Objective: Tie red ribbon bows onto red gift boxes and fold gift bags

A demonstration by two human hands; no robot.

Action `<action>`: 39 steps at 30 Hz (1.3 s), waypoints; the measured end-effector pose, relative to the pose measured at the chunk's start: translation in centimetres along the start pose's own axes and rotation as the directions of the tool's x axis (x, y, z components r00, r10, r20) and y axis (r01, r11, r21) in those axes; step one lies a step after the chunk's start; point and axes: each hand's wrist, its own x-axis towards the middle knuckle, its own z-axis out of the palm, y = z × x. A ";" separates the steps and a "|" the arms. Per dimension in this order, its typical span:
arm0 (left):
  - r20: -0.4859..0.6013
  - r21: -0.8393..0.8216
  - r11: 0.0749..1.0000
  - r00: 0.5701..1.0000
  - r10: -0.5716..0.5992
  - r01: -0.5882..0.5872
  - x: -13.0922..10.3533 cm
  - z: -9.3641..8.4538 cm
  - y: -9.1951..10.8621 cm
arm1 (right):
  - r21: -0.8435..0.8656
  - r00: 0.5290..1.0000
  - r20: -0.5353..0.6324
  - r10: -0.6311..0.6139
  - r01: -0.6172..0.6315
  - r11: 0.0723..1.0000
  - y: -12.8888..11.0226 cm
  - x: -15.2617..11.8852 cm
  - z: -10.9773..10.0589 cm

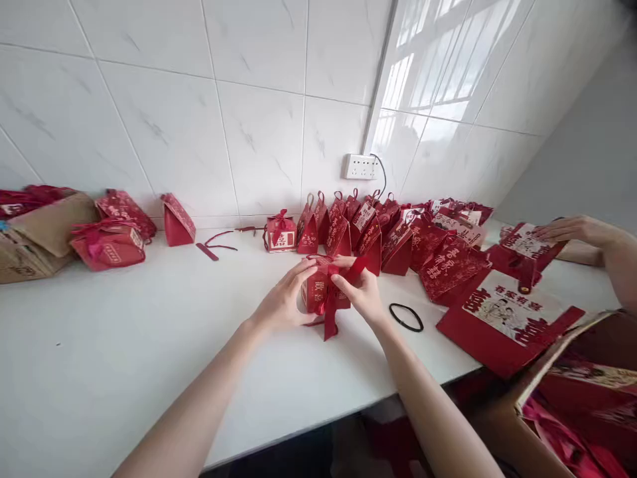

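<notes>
Red card between two bare hands now: the small box [313,292] is out on the white desk [124,345], between the row along the back edge and the desk's front edge. Left hand [283,295] has its left side, thumb low, fingers bent over the top, parted just enough to grip it. Across from it, the right hand [363,292] is part-curled, thumb and forefinger close together at the ribbon [330,322]; whether they pinch it or merely rest there, I can't quite tell. One ribbon tail hangs down the box's front. Right of the hands lies a black band [407,317]; behind, tall red boxes [340,232] crowd the back edge, loops up, and beside them a squarer box [281,239] wears a bow. Toward the left edge, a cardboard box [52,226]. At the right end, another person's hand [572,230] touches a red packet [525,239].
</notes>
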 end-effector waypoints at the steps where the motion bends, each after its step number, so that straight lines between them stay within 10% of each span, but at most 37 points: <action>1: -0.003 -0.006 0.999 0.999 -0.040 0.040 0.0 0.0 -0.1 | 0.006 1.000 -0.017 -0.005 0.005 1.000 0.0 0.1 0.0; 16: -0.092 -0.255 0.927 0.948 -0.305 0.274 0.3 0.9 0.9 | 0.557 0.935 0.119 0.334 -0.342 0.757 1.0 0.4 -0.5; 39: -0.108 -0.442 0.778 0.834 -0.541 0.447 1.5 -0.1 1.3 | 0.497 0.924 0.069 0.375 -0.358 0.790 0.6 0.5 -0.8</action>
